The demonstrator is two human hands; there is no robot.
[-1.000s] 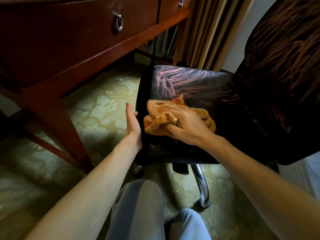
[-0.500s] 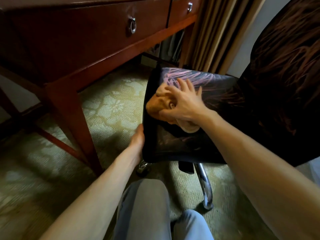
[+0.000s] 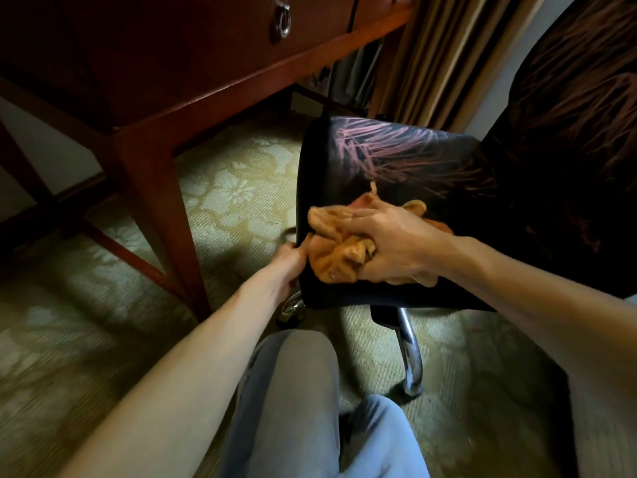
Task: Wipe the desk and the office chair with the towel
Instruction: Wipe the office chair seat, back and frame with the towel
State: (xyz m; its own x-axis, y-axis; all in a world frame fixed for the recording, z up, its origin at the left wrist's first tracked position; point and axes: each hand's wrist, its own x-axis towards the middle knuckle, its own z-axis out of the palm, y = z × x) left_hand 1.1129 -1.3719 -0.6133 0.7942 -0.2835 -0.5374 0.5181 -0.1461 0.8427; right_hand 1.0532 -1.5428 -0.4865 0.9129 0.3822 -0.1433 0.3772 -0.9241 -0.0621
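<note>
**Q:** Orange cloth, is that the towel, and where is it?

**A:** Yes. The orange towel (image 3: 339, 251) lies bunched on the near left part of the office chair's seat (image 3: 389, 167), pressed down under the right hand (image 3: 396, 243). The fingers (image 3: 365, 215) curl together over the wad and clamp it to the dark, pink-streaked upholstery, a grip that looks meant to keep the cloth flat and under pressure while rubbing.

**Q:** What is the other hand doing?

**A:** The left hand (image 3: 287, 265) closes on the seat's left edge, fingers wrapped around the rim. The chair stands on a chrome base (image 3: 410, 353) with casters, so this hold probably keeps it from rolling or turning.

**Q:** What surrounds them?

**A:** The dark backrest (image 3: 568, 115) rises on the right. A reddish wooden desk (image 3: 193, 91) stands to the left, well apart from the towel, with 1 ring pull (image 3: 284, 22) clear on a drawer. Patterned carpet (image 3: 234, 191) covers the floor, tan curtains (image 3: 437, 46) hang behind, and the person's knees in light trousers (image 3: 293, 391) show at the bottom.

**Q:** Any brands or writing?

**A:** None that I can read.
</note>
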